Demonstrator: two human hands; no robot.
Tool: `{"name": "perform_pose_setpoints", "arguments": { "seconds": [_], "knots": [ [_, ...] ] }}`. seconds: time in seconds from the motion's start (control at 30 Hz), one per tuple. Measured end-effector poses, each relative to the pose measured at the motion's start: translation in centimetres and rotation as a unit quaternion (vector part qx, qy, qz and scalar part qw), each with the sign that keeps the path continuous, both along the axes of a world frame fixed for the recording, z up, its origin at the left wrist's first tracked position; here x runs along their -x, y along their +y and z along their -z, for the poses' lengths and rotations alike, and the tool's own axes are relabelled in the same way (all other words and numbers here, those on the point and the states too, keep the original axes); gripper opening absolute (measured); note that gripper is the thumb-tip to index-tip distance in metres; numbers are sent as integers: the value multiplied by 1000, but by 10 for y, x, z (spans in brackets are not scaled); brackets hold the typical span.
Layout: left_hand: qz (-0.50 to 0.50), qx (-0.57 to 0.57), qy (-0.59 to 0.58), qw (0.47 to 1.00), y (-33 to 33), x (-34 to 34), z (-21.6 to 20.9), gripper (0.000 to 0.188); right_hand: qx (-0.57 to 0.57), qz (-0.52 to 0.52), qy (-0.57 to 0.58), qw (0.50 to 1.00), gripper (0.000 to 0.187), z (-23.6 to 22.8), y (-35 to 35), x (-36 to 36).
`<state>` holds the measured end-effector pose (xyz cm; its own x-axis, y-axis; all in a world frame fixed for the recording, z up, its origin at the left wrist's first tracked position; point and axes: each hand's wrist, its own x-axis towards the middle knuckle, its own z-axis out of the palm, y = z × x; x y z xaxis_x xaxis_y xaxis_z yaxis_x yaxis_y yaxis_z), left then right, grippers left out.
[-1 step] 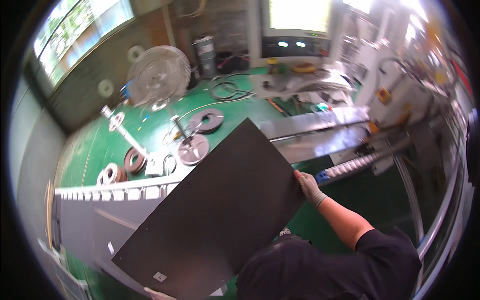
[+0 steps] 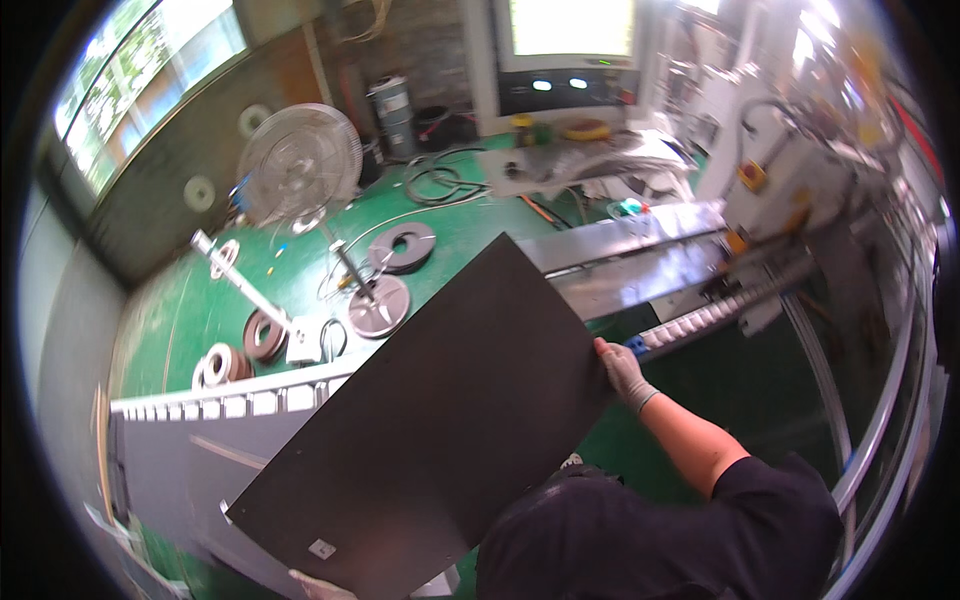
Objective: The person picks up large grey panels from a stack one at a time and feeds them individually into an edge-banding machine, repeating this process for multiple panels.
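Left hand [image 2: 318, 585] peeks in at the lower edge of the dark panel [image 2: 430, 420]; its fingers are hidden. The panel hangs tilted over the roller conveyor [image 2: 230, 400], unmoved. Right hand [image 2: 620, 370] fingers clamp its right edge.

A bright, pale-lit rectangular screen [image 2: 571, 27] stands at the top of the scene on a white machine cabinet. A small white square label [image 2: 321, 548] sits near the lower corner of the large black panel [image 2: 440, 420].
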<state>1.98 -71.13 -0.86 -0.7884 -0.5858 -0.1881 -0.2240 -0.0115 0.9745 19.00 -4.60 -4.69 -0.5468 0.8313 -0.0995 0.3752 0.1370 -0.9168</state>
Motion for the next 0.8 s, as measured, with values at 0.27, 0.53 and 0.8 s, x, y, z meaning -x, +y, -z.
{"name": "perform_pose_setpoints", "arguments": {
  "seconds": [0.27,0.53,0.8],
  "knots": [
    [301,78,19,950,191,113,-15,71,9,256,-160,953,58,-8,37,-183],
    [421,49,-34,905,304,105,17,65,-2,290,-252,923,53,-30,82,-262],
    [500,15,-128,857,339,103,21,67,138,626,287,712,22,-10,137,-303]
  ]
}}
